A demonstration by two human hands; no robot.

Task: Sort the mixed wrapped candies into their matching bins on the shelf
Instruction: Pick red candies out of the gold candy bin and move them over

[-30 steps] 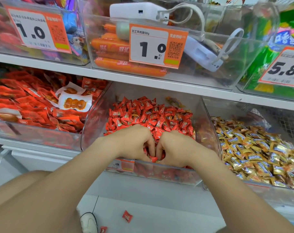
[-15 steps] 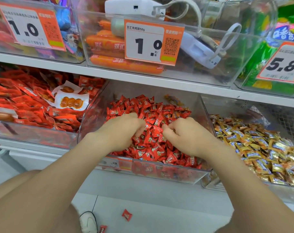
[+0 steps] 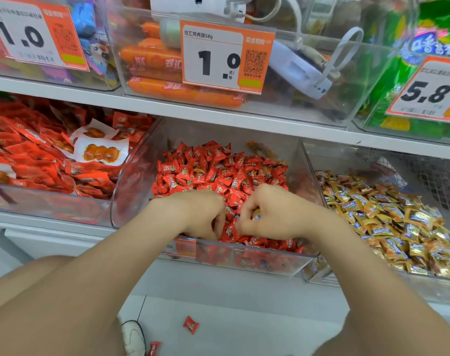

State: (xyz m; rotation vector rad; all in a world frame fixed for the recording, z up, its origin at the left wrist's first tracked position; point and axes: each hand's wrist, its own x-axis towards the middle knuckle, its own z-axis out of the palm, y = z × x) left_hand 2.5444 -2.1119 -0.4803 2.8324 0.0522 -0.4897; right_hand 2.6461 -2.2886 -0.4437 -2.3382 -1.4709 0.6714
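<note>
A clear middle bin (image 3: 131, 191) on the lower shelf is full of red wrapped candies (image 3: 218, 170). Both my hands are down in its front part, close together. My left hand (image 3: 195, 211) is curled with its fingertips buried among the red candies, so what it holds is hidden. My right hand (image 3: 275, 211) is closed, and a bit of gold and purple wrapper (image 3: 256, 215) shows between its fingers. One gold-wrapped candy (image 3: 260, 147) lies at the back of the red pile. The bin to the right holds gold wrapped candies (image 3: 388, 217).
The left bin holds red snack packets (image 3: 39, 155). On the upper shelf are bins of orange sausages (image 3: 152, 62), a white device with cables (image 3: 296, 68) and green packs (image 3: 434, 47). Two red candies (image 3: 191, 325) lie on the floor by a white shoe (image 3: 132, 337).
My hands drew apart, raked back through the red candies, then came together again near the bin's front edge. My right hand now shows a gold wrapper in its fingers.
</note>
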